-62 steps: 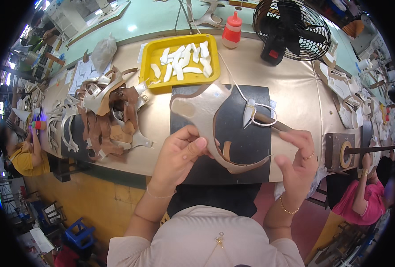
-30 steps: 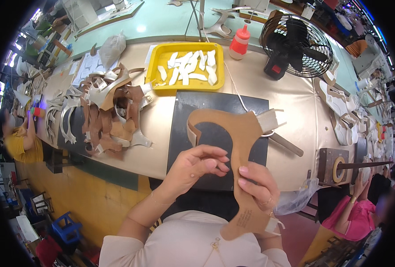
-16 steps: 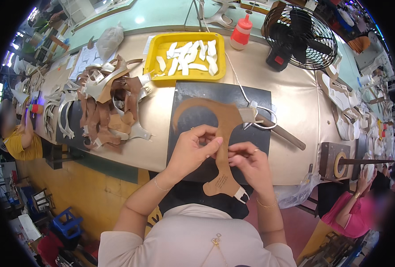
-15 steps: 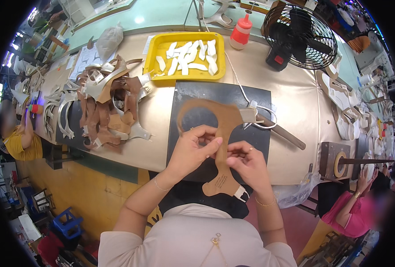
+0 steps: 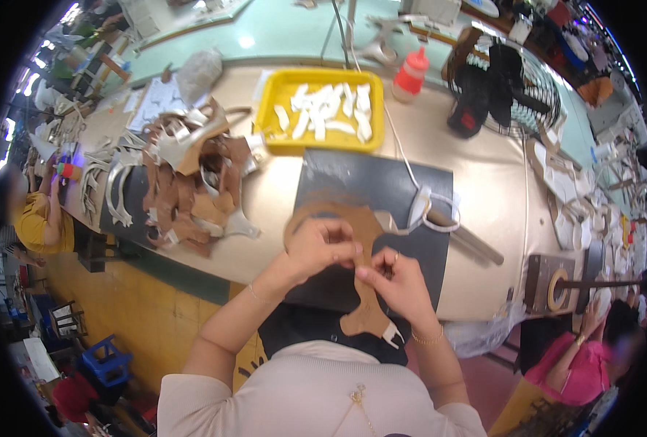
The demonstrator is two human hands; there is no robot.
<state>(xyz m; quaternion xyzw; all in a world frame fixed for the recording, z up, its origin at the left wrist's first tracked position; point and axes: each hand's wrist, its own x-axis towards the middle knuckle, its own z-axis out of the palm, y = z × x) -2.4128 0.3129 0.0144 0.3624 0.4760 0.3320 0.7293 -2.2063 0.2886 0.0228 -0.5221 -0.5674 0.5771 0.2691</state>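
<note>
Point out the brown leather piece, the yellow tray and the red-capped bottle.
brown leather piece point(image 5: 367, 317), head view, lower strip below the hands
yellow tray point(image 5: 265, 116), head view, left rim
red-capped bottle point(image 5: 411, 76), head view, red body

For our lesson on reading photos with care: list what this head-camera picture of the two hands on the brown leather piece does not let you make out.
- Head view: the middle of the brown leather piece is hidden under the left hand and right hand.
- What the fingertips pinch is too small to tell.
- The white pieces in the yellow tray are blurred.
- The black fan is smeared; detail is lost.
</note>
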